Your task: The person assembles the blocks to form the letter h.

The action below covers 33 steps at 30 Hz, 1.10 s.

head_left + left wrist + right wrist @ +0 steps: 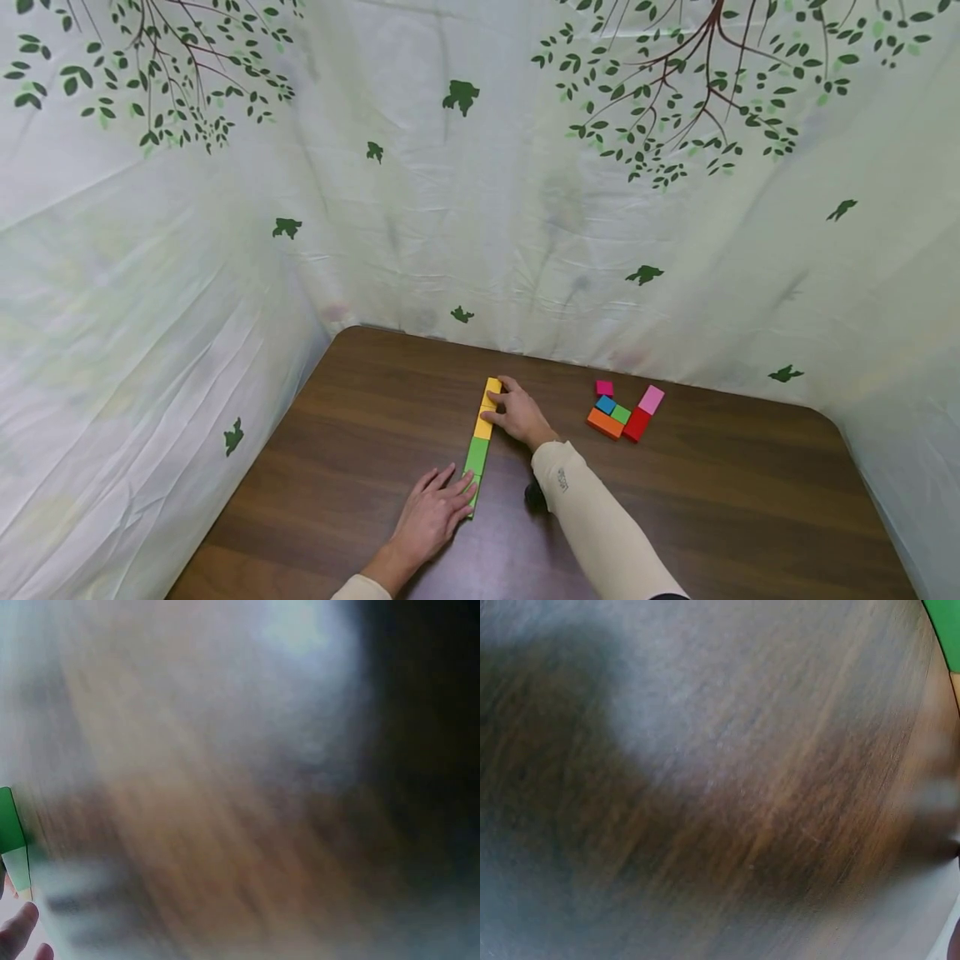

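A straight row of blocks runs away from me on the brown table in the head view. Its far end has yellow blocks (483,427); nearer come green blocks (477,455). My left hand (429,518) lies at the near end, fingers spread and touching the nearest green block, which they partly cover. At the far end my right hand (522,415) reaches in from the right, its fingers and thumb touching the yellow blocks. A green block (9,821) and some fingertips (19,930) show at the left wrist view's edge. The right wrist view catches a green block (946,630) at its corner.
Right of the row sits a loose group: magenta (603,388), blue (605,404), small green (620,414), orange (604,423), red (637,425) and pink (651,400) blocks. The wooden table (712,500) meets a leaf-printed curtain (525,250) behind.
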### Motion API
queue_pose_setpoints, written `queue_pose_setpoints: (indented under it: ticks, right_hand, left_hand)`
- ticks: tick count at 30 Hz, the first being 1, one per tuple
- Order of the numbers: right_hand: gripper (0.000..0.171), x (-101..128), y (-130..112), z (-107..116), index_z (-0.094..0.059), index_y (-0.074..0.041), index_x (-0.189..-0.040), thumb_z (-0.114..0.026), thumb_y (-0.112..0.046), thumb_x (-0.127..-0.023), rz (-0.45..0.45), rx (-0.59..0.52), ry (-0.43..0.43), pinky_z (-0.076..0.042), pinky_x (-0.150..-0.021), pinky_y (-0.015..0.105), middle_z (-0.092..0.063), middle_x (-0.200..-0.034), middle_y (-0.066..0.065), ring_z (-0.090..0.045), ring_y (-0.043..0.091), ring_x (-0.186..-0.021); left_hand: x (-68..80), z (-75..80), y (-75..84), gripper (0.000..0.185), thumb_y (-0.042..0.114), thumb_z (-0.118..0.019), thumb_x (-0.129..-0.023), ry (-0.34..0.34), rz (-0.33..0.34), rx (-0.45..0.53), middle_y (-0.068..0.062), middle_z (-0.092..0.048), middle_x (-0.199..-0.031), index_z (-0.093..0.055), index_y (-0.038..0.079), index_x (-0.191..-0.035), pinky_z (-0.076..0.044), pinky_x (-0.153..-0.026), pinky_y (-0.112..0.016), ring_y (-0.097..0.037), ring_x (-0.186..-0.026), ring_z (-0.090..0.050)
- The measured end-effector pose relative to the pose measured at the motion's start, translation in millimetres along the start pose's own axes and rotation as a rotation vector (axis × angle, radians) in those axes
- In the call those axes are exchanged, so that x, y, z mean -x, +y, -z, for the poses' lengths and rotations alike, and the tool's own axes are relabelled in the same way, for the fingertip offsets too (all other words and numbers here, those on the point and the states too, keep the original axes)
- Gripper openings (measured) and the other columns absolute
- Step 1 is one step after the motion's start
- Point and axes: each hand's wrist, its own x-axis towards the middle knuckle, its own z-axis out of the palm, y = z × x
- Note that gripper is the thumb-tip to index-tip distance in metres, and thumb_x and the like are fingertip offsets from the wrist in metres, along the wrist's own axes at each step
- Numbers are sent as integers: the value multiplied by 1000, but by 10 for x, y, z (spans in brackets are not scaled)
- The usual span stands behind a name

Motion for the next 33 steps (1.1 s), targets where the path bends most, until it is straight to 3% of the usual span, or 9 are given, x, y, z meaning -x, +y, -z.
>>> queue_pose_setpoints:
  ticks: [18, 25, 33]
  right_hand:
    - [54, 27, -4, -7, -57, -4, -133, -66, -35, -91, 6, -15, 21, -39, -105, 45, -35, -150, 19, -40, 35, -134]
    - [53, 37, -12, 5, -57, -3, -133, -66, -34, -91, 14, -12, -1, -39, -105, 45, -34, -150, 19, -41, 34, -134]
    - [53, 24, 1, 20, -57, -4, -133, -66, -35, -91, 19, -5, -5, -40, -105, 43, -32, -151, 18, -41, 32, -134]
  left_hand:
    - [0, -6, -2, 34, 34, -64, -89, 6, -12, -21, 5, -62, -130, -70, 20, -120, -41, -100, -47, -28, -122, -56]
    - [12, -32, -2, 34, 34, -67, -87, 54, -37, -46, 6, -64, -127, -72, 20, -117, -43, -97, -46, -28, -119, -58]
    - [12, -27, -3, 34, 33, -66, -87, 45, -23, -33, 5, -63, -128, -71, 20, -118, -42, -98, -46, -28, -120, -57]
